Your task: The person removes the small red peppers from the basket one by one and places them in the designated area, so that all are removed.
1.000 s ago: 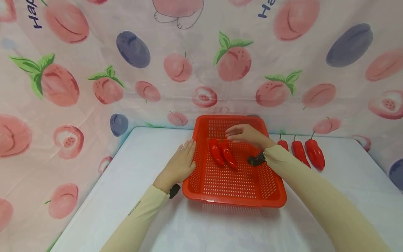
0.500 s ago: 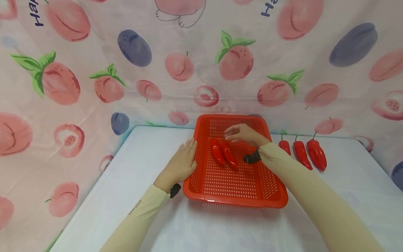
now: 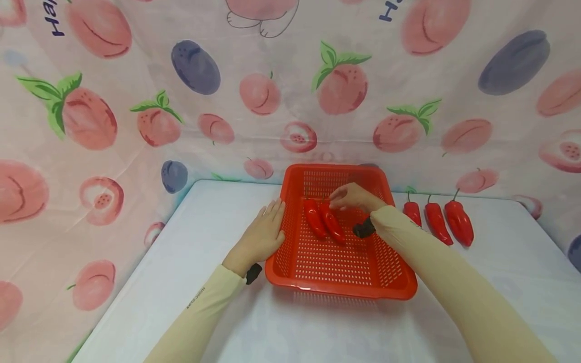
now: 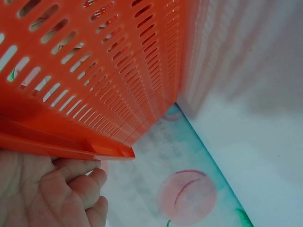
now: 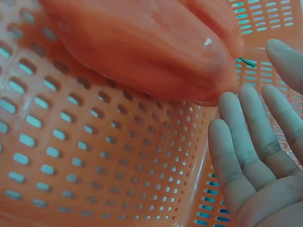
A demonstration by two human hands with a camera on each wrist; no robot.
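Two glossy red peppers, a left one (image 3: 314, 219) and a right one (image 3: 333, 225), lie side by side in the red plastic basket (image 3: 340, 291). My right hand (image 3: 356, 197) is inside the basket at the stem end of the right pepper. In the right wrist view its fingers (image 5: 253, 127) are loosely extended close to a pepper (image 5: 142, 47), with nothing gripped; whether a fingertip touches it I cannot tell. My left hand (image 3: 258, 234) lies with straight fingers along the basket's left rim. The left wrist view shows its fingers (image 4: 87, 189) under the rim's edge.
Right of the basket, three more red peppers lie on the white table (image 3: 508, 282): a near one (image 3: 412, 212) partly behind my sleeve, a middle one (image 3: 438, 224) and a fat one (image 3: 459, 222). A fruit-print cloth (image 3: 272, 60) hangs behind and at the left.
My right hand has lowered a little, its fingers bending down toward the right pepper. My left hand stays against the rim. The head view has shifted slightly.
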